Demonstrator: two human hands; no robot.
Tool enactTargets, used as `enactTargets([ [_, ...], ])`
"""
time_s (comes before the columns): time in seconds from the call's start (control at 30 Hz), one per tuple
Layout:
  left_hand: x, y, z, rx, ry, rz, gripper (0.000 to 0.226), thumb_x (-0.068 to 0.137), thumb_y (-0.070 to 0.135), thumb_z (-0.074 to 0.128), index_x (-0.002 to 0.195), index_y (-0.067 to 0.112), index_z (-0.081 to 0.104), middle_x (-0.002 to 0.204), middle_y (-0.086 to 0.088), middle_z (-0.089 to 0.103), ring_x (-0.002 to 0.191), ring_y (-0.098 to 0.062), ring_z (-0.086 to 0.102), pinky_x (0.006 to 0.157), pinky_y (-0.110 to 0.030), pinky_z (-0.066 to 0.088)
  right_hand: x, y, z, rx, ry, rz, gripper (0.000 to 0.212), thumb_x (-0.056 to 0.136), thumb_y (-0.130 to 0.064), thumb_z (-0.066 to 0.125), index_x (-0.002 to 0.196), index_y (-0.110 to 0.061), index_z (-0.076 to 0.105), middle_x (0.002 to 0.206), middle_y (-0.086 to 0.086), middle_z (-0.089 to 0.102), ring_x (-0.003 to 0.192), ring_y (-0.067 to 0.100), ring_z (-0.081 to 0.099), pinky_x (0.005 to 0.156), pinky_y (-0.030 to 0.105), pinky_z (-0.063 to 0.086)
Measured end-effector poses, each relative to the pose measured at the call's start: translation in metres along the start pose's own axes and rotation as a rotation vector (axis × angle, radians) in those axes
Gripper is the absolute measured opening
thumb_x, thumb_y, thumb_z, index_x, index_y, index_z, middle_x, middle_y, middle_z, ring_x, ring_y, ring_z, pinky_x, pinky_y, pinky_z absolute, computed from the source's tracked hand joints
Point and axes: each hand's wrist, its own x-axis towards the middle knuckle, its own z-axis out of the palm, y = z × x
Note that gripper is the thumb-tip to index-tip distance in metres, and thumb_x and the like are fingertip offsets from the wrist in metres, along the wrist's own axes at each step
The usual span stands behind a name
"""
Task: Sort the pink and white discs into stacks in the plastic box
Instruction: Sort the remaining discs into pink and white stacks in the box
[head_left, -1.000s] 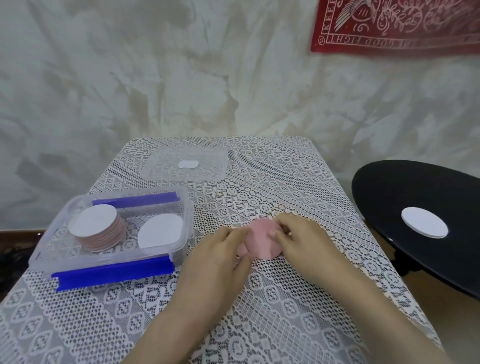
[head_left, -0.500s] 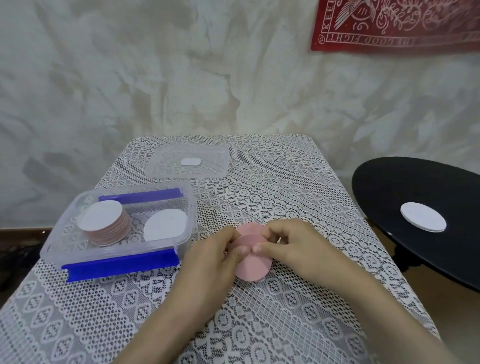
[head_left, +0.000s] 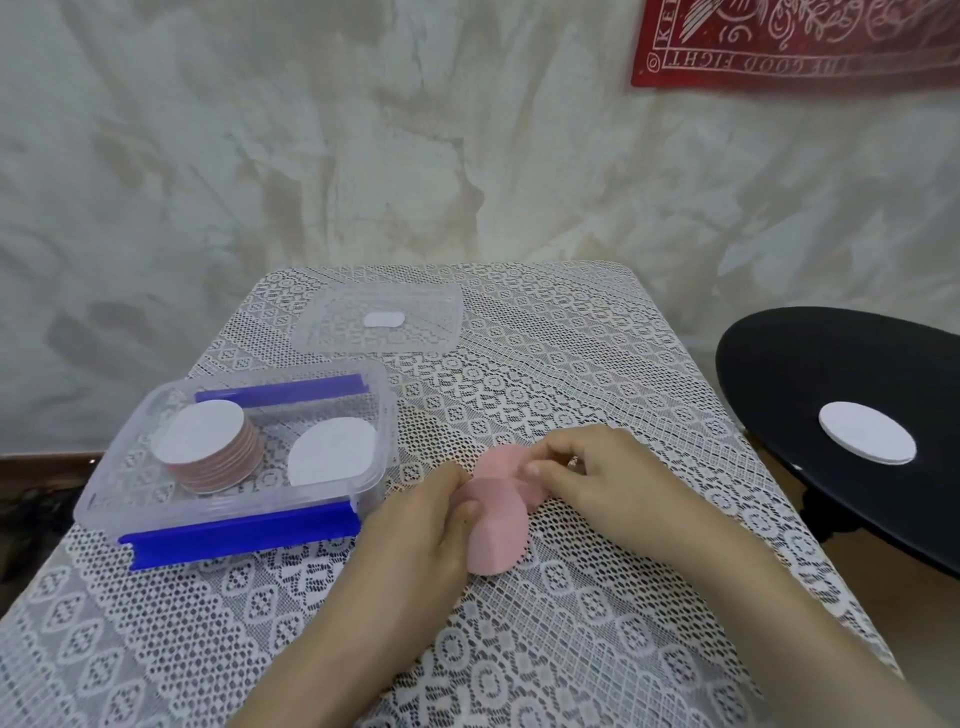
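Head view: both hands meet at the middle of the tabletop (head_left: 571, 364). The left hand (head_left: 415, 525) grips the near pink disc (head_left: 496, 530) by its left edge, and the right hand (head_left: 597, 478) pinches the far pink disc (head_left: 501, 460), the 2 overlapping (how many lie under the fingers I cannot tell). The plastic box (head_left: 387, 431) sits open just left of the hands and a little farther off, its long axis running left to right, so the left hand is the nearer carrier. Inside, a white-topped stack (head_left: 208, 447) with pinkish edges stands at the left and 1 white disc (head_left: 332, 452) leans at the right. The box's right wall and near blue clip (head_left: 239, 538) are the edges to clear; the way across is open lace. The lid (head_left: 379, 325) lies far. Another white disc (head_left: 866, 432) rests on the black round table (head_left: 831, 374), well to the right.
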Motion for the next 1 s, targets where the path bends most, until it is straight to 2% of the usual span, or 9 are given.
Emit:
enactTargets([
  [0.13,-0.004,-0.002,-0.003,0.009,-0.025,-0.019,0.023,0.104,0.030,0.043,0.081,0.031,0.043,0.073,0.007,0.056,0.072,0.002,0.052,0.052,-0.022,0.031,0.002,-0.008,0.004,-0.306,0.004,0.034,0.047,0.085,-0.058,0.068,0.124,-0.031,0.063,0.107,-0.014,0.059,0.090,0.005,0.058,0.080,0.031,0.050],
  [0.23,-0.007,-0.003,-0.005,-0.013,-0.026,-0.032,0.019,0.104,0.031,0.043,0.085,0.030,0.047,0.074,0.007,0.059,0.071,-0.001,0.054,0.055,-0.024,0.037,0.004,-0.010,0.007,-0.325,-0.010,0.067,0.060,0.082,-0.062,0.069,0.132,-0.033,0.055,0.118,-0.011,0.053,0.103,0.013,0.059,0.089,0.039,0.051],
  [0.43,-0.012,-0.007,-0.008,-0.038,-0.015,-0.022,0.016,0.105,0.026,0.040,0.093,0.031,0.049,0.077,0.005,0.061,0.073,-0.007,0.056,0.063,-0.030,0.045,0.005,-0.006,0.008,-0.199,0.076,0.076,0.022,0.093,-0.037,0.067,0.089,-0.027,0.048,0.087,-0.009,0.056,0.071,0.007,0.051,0.062,0.028,0.039],
  [0.53,-0.014,-0.009,-0.007,-0.070,-0.010,-0.016,0.021,0.105,0.018,0.039,0.090,0.030,0.049,0.066,0.004,0.056,0.061,-0.012,0.053,0.061,-0.039,0.045,-0.002,0.002,0.009,-0.105,0.127,0.072,0.020,0.101,-0.034,0.057,0.088,-0.021,0.050,0.080,-0.001,0.061,0.067,0.015,0.057,0.059,0.030,0.044],
  [0.6,-0.017,-0.012,-0.008,-0.101,-0.007,-0.025,0.022,0.105,0.016,0.038,0.093,0.030,0.051,0.063,0.003,0.057,0.057,-0.012,0.054,0.060,-0.043,0.047,-0.008,0.000,0.002,0.155,0.187,0.076,0.022,0.102,-0.033,0.057,0.091,-0.014,0.053,0.081,0.007,0.063,0.066,0.023,0.061,0.057,0.031,0.047],
  [0.67,-0.021,-0.014,-0.009,-0.138,-0.002,-0.039,0.023,0.105,0.017,0.037,0.101,0.032,0.054,0.064,0.002,0.062,0.056,-0.011,0.058,0.060,-0.041,0.050,-0.017,-0.006,-0.005,0.378,0.084,0.070,0.019,0.100,-0.031,0.060,0.100,-0.012,0.062,0.076,0.004,0.063,0.060,0.017,0.057,0.054,0.021,0.043],
  [0.73,-0.026,-0.012,-0.011,-0.236,-0.008,-0.057,0.028,0.105,0.016,0.036,0.107,0.036,0.056,0.065,-0.003,0.065,0.054,-0.010,0.060,0.060,-0.042,0.053,-0.029,-0.013,-0.002,0.334,-0.096,0.045,0.013,0.098,-0.031,0.063,0.106,-0.023,0.066,0.079,-0.002,0.069,0.059,0.011,0.057,0.056,0.017,0.045],
  [0.9,-0.039,-0.014,-0.016,-0.348,-0.024,0.026,0.027,0.107,0.023,0.038,0.104,0.038,0.061,0.074,-0.011,0.067,0.059,-0.014,0.060,0.064,-0.047,0.051,-0.040,-0.030,0.038,0.284,-0.105,0.037,0.017,0.093,-0.030,0.069,0.103,-0.038,0.058,0.096,-0.003,0.070,0.063,0.012,0.061,0.060,0.028,0.056],
  [1.0,-0.046,-0.026,-0.022,-0.234,0.016,0.141,0.020,0.103,0.039,0.042,0.112,0.046,0.059,0.077,-0.002,0.067,0.069,-0.015,0.062,0.068,-0.045,0.051,-0.041,-0.037,0.044,0.244,-0.016,-0.037,0.013,0.092,-0.032,0.071,0.096,-0.037,0.059,0.089,-0.003,0.071,0.067,0.019,0.068,0.066,0.046,0.061],
])
